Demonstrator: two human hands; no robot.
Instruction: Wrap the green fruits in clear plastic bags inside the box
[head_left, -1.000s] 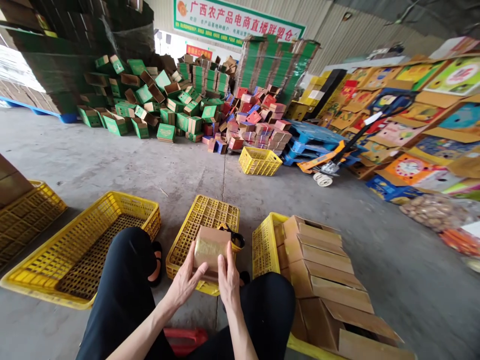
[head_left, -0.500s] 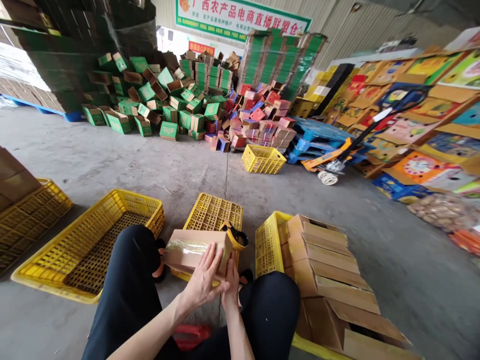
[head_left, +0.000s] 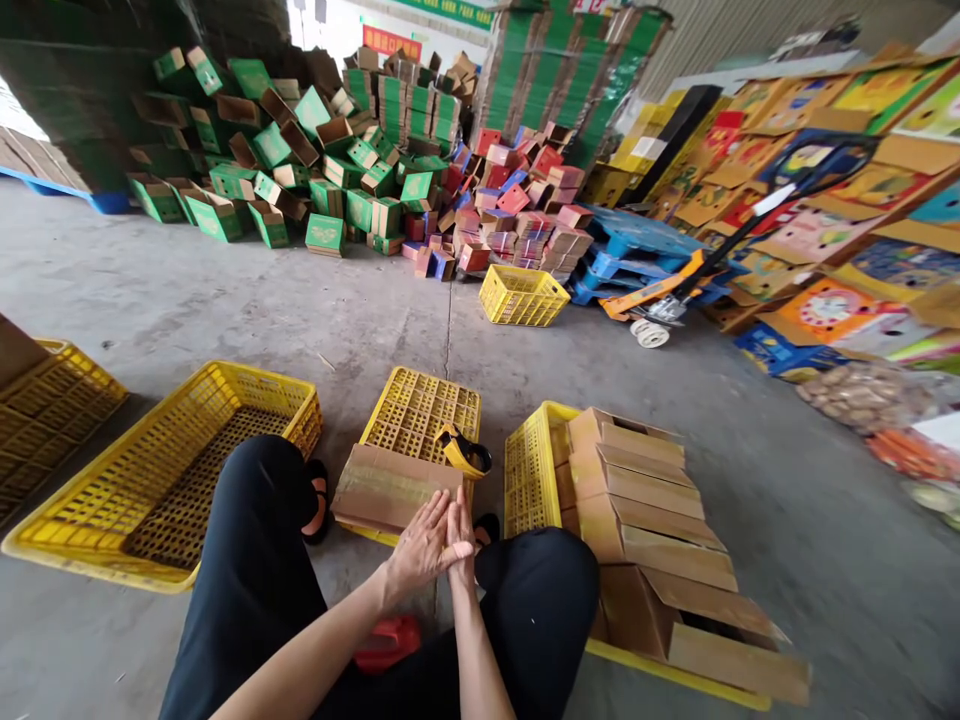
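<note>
A packing warehouse (concrete-floored), with pallet jack and heaped cartons

"Where is the taped carton lying?"

"It's lying along the near edge of the upturned yellow crate, and the tape dispenser is sitting by the right edge."

"What's happening at the near right corner?"

"The left hand is overlapping the right hand, both pointing their fingers straight, the tips reaching the carton's right end."

"What's flanking that crate?"

"A long yellow crate is standing off its left edge, and beyond its right edge another crate is holding brown boxes in a row."
</note>
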